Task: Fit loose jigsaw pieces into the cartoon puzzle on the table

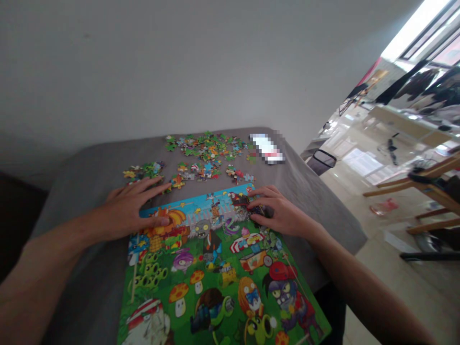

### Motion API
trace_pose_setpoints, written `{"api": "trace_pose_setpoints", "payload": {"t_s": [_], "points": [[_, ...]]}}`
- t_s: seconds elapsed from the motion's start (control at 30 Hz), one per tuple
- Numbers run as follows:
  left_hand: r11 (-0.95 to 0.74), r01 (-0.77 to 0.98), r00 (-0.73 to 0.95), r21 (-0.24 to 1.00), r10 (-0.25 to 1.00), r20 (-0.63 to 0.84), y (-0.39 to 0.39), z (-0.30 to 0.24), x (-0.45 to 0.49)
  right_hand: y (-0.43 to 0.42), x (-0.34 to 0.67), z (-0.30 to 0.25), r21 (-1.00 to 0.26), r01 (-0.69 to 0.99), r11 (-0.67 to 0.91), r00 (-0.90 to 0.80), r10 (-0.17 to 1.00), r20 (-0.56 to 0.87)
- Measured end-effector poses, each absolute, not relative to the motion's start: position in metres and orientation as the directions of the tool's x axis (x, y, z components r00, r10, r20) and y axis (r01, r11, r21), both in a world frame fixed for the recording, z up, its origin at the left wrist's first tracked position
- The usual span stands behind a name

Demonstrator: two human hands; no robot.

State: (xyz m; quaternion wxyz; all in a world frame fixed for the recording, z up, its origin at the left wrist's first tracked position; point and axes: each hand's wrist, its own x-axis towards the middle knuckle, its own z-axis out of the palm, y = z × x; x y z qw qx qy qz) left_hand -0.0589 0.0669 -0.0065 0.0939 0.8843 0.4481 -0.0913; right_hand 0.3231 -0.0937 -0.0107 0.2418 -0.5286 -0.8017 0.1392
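Left hand (134,206) lies spread on the jigsaw (215,258) — right hand (276,213) bunched beside dark pieces (240,200), any pinch hard to tell.

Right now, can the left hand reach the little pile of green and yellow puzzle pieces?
Probably yes: the left hand sits just below the small pile of green and yellow puzzle pieces, and only grey cloth seems to lie between them.

Free passage over the gray tablecloth (81,211) at lower left, beside the left hand (131,206). In the way: loose puzzle pieces (206,153) just beyond the picture board (215,268) under the right hand (276,213), and a pixelated object (268,148) at the table's far right corner.
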Motion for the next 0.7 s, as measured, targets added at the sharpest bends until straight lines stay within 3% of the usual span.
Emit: {"api": "trace_pose_setpoints", "payload": {"t_s": [0.7], "points": [[-0.579, 0.812, 0.579, 0.078, 0.779, -0.242, 0.0673, -0.0062, -0.0584, -0.0964, 0.3192, -0.0094, -0.484, 0.774, 0.407, -0.311, 0.912, 0.269]]}}
